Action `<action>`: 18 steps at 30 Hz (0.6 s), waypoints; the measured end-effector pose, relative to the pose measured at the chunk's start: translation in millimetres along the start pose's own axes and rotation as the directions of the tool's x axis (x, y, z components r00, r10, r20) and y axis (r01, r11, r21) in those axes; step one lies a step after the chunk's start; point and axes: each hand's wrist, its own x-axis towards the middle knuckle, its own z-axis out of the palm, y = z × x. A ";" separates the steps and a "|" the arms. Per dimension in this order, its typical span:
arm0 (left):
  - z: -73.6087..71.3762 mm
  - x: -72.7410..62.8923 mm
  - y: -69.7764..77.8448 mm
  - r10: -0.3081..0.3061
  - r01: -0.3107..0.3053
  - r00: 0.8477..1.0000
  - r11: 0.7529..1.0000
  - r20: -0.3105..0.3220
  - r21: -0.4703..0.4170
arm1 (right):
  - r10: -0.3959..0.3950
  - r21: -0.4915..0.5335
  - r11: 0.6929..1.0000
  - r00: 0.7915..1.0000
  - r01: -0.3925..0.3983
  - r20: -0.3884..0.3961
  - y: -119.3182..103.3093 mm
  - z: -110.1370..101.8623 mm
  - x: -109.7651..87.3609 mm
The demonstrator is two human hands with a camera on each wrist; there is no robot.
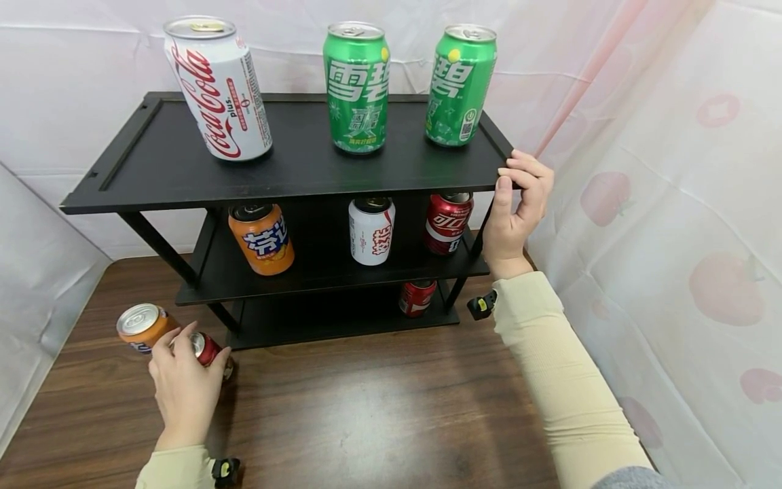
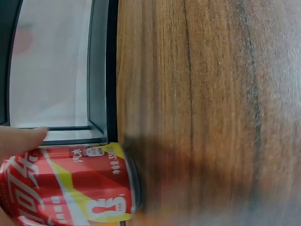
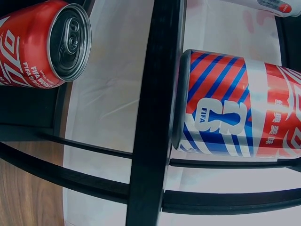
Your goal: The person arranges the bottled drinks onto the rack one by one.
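Observation:
At the lower left, my left hand (image 1: pixel 186 390) grips a red cola can (image 1: pixel 206 348), its thumb and fingers around the sides. The left wrist view shows this red can (image 2: pixel 70 186) with a yellow stripe, close to the tabletop; whether its base touches the wood I cannot tell. Just left of it stands an orange soda can (image 1: pixel 139 324). My right hand (image 1: pixel 518 207) holds the front right corner of the black three-tier rack (image 1: pixel 293 178), thumb at the front edge and fingers over the top.
On the top tier are a white cola can (image 1: pixel 222 102) and two green soda cans (image 1: pixel 357 102). The middle tier bears an orange can (image 1: pixel 263 241), a white can (image 1: pixel 370 234) and a red can (image 1: pixel 449 224). Another red can (image 1: pixel 418 297) stands on the bottom tier. Pale curtains surround the wooden table (image 1: pixel 366 407).

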 end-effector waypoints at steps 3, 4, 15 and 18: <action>-2.4 2.8 0.3 -0.038 0.036 0.996 0.999 0.078 0.020 | 0.005 -0.002 1.000 1.000 -0.005 -0.001 -0.6 -0.3 0.5; -3.5 3.9 0.6 -0.045 0.042 0.994 0.999 0.103 0.028 | 0.006 -0.003 1.000 1.000 -0.006 -0.001 -0.6 -0.4 0.7; -6.3 1.6 -2.0 0.014 -0.016 0.996 1.000 0.093 0.017 | 0.006 -0.001 1.000 1.000 -0.006 0.001 -2.3 -0.3 0.3; -6.2 0.1 -3.2 0.026 -0.027 0.996 0.999 0.083 0.016 | 0.009 0.000 1.000 1.000 -0.009 0.001 -2.9 0.0 0.3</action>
